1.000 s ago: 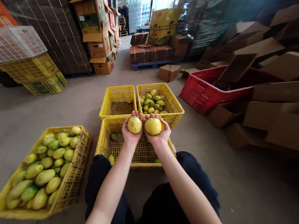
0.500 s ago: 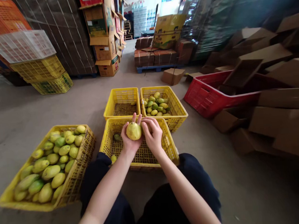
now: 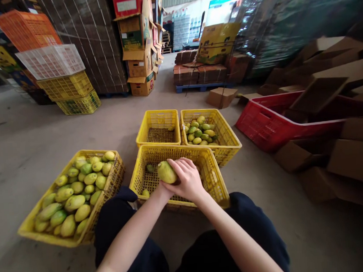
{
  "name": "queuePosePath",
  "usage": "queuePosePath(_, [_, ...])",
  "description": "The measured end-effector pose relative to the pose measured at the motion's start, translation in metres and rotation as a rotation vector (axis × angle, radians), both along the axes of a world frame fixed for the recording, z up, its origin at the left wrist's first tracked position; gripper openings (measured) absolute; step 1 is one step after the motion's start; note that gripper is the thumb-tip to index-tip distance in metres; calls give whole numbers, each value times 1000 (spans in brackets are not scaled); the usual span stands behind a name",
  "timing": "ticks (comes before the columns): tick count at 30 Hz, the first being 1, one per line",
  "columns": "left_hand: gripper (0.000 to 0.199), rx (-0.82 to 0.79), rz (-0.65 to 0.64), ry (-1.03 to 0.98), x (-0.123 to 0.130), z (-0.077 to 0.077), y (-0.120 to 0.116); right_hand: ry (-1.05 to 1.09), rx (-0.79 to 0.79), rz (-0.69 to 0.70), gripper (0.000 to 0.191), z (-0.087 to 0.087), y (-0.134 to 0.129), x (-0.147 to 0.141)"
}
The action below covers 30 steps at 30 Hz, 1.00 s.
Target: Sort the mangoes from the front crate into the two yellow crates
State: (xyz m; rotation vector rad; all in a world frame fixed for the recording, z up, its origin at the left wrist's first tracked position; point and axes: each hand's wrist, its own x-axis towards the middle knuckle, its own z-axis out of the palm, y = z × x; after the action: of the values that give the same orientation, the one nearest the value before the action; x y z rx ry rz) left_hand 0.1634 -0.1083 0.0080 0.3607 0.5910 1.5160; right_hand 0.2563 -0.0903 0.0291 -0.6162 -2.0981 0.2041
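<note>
Above the near yellow crate (image 3: 220, 178), a yellow-green fruit (image 3: 166, 172) is held between both hands. My right hand (image 3: 187, 178) wraps over its right side. Most of my left hand (image 3: 169, 189) is hidden behind the right one; its palm lies below the fruit and its fingers do not show. Two small green or yellow fruits (image 3: 146, 193) lie at the left of the near crate. On the left, another yellow crate (image 3: 118, 174) is full of yellow-green fruit (image 3: 75, 202).
Beyond the near crate stand a yellow crate (image 3: 140, 128) with one small fruit and another (image 3: 231, 143) partly filled with fruit. A red crate (image 3: 254, 123) and cardboard boxes (image 3: 352, 158) are at the right. Stacked crates (image 3: 54, 61) stand at the back left.
My right hand has moved over the fruit and now covers much of my left hand. The fruit is turned and sits lower. The whole view has shifted, with the crates further right.
</note>
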Motion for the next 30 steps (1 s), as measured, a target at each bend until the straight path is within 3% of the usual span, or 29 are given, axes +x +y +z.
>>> queuePosePath(2, [34, -44, 66, 142, 0, -4, 4, 62, -92, 82, 55, -1, -2, -1])
queuePosePath(5, [43, -131, 1, 332, -11, 4, 11, 234, -237, 65, 57, 3, -3, 4])
queuePosePath(7, [34, -181, -35, 150, -24, 17, 13, 379, -320, -19, 61, 8, 0, 12])
queuePosePath(10, [26, -186, 21, -274, -46, 36, 10, 611, -455, -106, 62, 14, 8, 23])
queuePosePath(14, [25, -138, 105, -402, -64, 49, 4, 840, -736, -97, 50, 14, 21, 26])
queuePosePath(20, [19, -274, 170, -364, -58, 46, 4, 772, -1030, 45, 57, 2, 19, 7])
queuePosePath(25, [17, -316, 168, -360, -50, 39, 7, 704, -1058, 189, 58, -1, 9, -8])
queuePosePath(30, [16, -342, 173, -317, -48, 35, 8, 710, -1078, 246, 58, 3, 11, -2])
